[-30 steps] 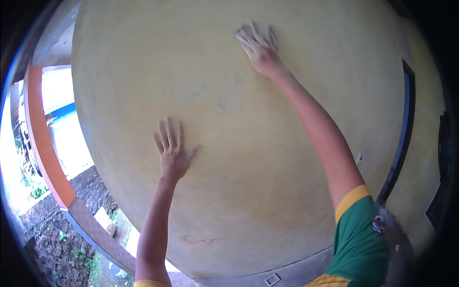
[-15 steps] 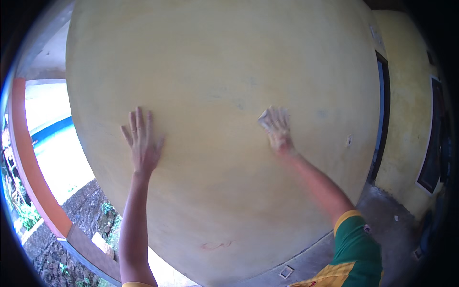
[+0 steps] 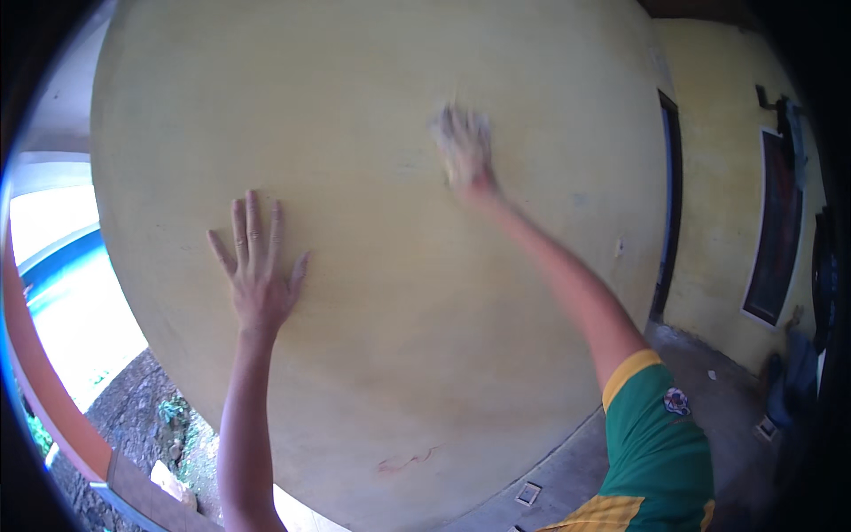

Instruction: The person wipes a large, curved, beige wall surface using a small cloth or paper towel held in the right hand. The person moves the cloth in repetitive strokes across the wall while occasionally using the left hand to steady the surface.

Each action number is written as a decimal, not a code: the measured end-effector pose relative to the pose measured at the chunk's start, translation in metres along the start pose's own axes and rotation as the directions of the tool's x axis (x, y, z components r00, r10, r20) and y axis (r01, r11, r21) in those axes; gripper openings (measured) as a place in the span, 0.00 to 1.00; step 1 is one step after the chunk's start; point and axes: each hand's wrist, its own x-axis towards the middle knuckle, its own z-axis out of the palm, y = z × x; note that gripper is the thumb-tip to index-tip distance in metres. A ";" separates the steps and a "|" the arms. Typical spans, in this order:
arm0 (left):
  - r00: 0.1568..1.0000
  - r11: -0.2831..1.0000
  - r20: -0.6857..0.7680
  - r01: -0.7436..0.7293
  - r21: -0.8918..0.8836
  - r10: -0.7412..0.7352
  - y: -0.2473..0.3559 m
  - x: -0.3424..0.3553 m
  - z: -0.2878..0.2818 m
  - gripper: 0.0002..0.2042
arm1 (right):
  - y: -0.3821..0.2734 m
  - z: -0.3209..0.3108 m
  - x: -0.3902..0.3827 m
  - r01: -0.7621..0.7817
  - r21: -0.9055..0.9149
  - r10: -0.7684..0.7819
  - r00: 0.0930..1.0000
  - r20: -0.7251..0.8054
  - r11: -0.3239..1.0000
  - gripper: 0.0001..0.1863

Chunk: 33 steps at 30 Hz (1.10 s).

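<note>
A pale yellow wall (image 3: 355,319) with faint grey smudges fills the middle of the view. My left hand (image 3: 261,266) lies flat on it at the left, fingers spread, with nothing in it. Higher and to the right, my right hand (image 3: 465,151) presses a flat, folded whitish pad (image 3: 440,124) against the wall. Motion blurs that hand, and the fingers cover most of the pad, so its material cannot be made out. A reddish scratch mark (image 3: 408,459) shows low on the wall.
A small switch plate (image 3: 619,246) sits on the wall at the right, before a dark door frame (image 3: 670,204). Farther right is a dark window (image 3: 773,230). An orange pillar (image 3: 53,381) and a stone wall (image 3: 133,399) stand at the left. A small square frame (image 3: 528,494) lies on the floor.
My right hand has moved up the wall with the pad, and slightly left. The left hand stays flat on the wall. The whole view has shifted a little to the right.
</note>
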 end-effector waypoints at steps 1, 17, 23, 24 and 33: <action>1.000 1.000 0.011 0.003 -0.005 -0.003 0.001 0.000 0.000 0.41 | -0.025 -0.020 -0.049 0.011 0.049 -0.014 0.997 0.071 0.999 0.28; 0.999 0.999 -0.026 0.024 -0.039 -0.025 0.020 0.017 0.009 0.38 | 0.137 -0.027 0.105 -0.213 -0.122 0.204 0.976 -0.081 0.969 0.30; 0.999 0.999 -0.046 0.018 0.043 -0.016 -0.002 0.004 0.007 0.39 | -0.054 -0.050 -0.088 0.059 0.160 -0.083 0.986 0.142 0.985 0.31; 0.999 0.999 -0.035 0.020 0.035 -0.019 0.004 0.004 0.010 0.39 | -0.049 -0.060 -0.106 0.001 0.203 -0.032 0.988 0.150 0.979 0.31; 0.999 1.000 0.022 0.027 0.008 -0.027 0.008 0.010 0.006 0.39 | 0.109 -0.007 0.132 -0.092 -0.051 0.088 0.993 -0.075 0.994 0.27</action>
